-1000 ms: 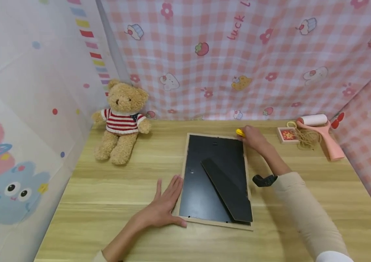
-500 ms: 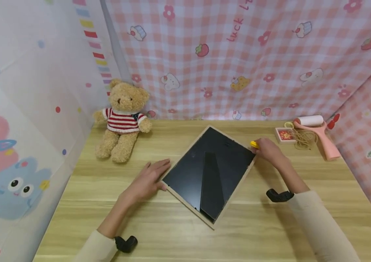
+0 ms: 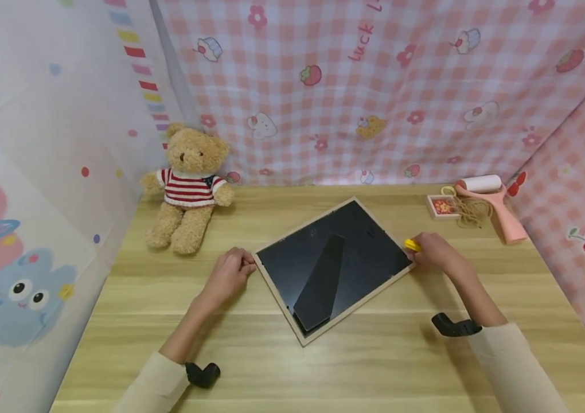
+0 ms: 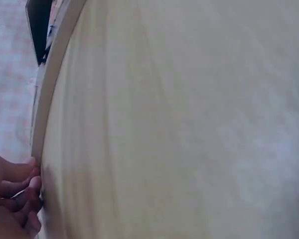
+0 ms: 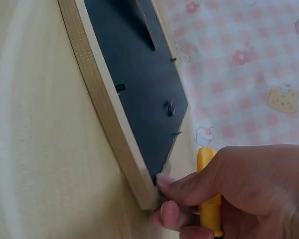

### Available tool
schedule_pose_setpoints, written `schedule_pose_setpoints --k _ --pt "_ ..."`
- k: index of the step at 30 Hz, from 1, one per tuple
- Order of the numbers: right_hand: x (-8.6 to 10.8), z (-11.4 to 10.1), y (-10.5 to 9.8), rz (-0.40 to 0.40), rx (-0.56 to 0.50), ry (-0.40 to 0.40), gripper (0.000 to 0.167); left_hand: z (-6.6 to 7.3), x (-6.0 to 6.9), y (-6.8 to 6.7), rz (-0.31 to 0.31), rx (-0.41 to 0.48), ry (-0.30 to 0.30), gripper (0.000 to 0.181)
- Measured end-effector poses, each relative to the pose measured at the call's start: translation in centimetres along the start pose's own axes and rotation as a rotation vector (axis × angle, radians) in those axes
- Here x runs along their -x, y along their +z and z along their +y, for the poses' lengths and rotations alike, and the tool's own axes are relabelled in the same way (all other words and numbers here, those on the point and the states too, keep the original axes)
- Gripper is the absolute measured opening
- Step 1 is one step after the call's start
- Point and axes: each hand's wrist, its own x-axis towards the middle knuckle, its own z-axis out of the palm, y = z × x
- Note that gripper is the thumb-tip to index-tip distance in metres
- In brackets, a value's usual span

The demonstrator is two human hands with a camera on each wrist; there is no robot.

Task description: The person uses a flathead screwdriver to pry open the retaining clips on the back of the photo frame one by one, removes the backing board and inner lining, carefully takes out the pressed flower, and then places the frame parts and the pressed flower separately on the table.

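A picture frame with a pale wooden border point(image 3: 358, 303) and black backing point(image 3: 282, 261) lies face down and slanted on the table, its stand leg point(image 3: 321, 281) lying across the back. My left hand point(image 3: 227, 275) pinches the frame's left corner, its fingers curled; the left wrist view shows the fingertips point(image 4: 34, 172) on the wooden edge. At the right corner, my right hand point(image 3: 433, 252) grips the frame between thumb and fingers, with a yellow tool point(image 3: 412, 245) held in the same hand. The right wrist view shows the yellow handle point(image 5: 209, 214) tucked in the palm.
A teddy bear point(image 3: 189, 189) in a striped shirt sits at the back left. At the back right are a small framed box point(image 3: 443, 207), twine point(image 3: 473, 212), a white roll point(image 3: 480, 183) and a pink-handled tool point(image 3: 509, 221). Patterned cloth point(image 3: 292, 103) hangs behind the table.
The frame has turned clockwise from nearly upright to slanted. My right hand has moved nearer and rightward with its corner; my left hand has shifted away from me, from flat fingers to a pinch.
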Motion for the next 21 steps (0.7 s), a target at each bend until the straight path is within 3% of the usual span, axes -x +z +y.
schedule_pose_setpoints --k 2,5,9,12,15,21 --pt "0.4 0.4 0.5 -0.026 -0.021 0.001 0.014 0.1 -0.4 -0.2 -0.079 0.066 -0.06 0.016" --pt "0.8 2.1 1.8 -0.055 -0.071 -0.013 0.011 0.8 -1.0 -0.7 -0.201 0.119 -0.103 0.038" --pt "1.3 4.3 3.7 -0.054 -0.104 -0.033 0.018 2.3 -2.0 -1.2 -0.329 0.148 -0.119 0.058" --pt "2.0 4.2 4.3 -0.047 -0.108 -0.051 0.022 2.5 -2.8 -1.1 -0.357 0.134 -0.145 0.066" --pt "3.0 2.6 4.1 -0.05 -0.13 -0.085 0.024 2.0 -3.6 -1.0 -0.35 0.097 -0.131 0.067" --pt "5.3 -1.4 3.2 -0.122 -0.265 -0.028 0.03 1.2 -5.1 -0.9 -0.344 0.083 -0.088 0.064"
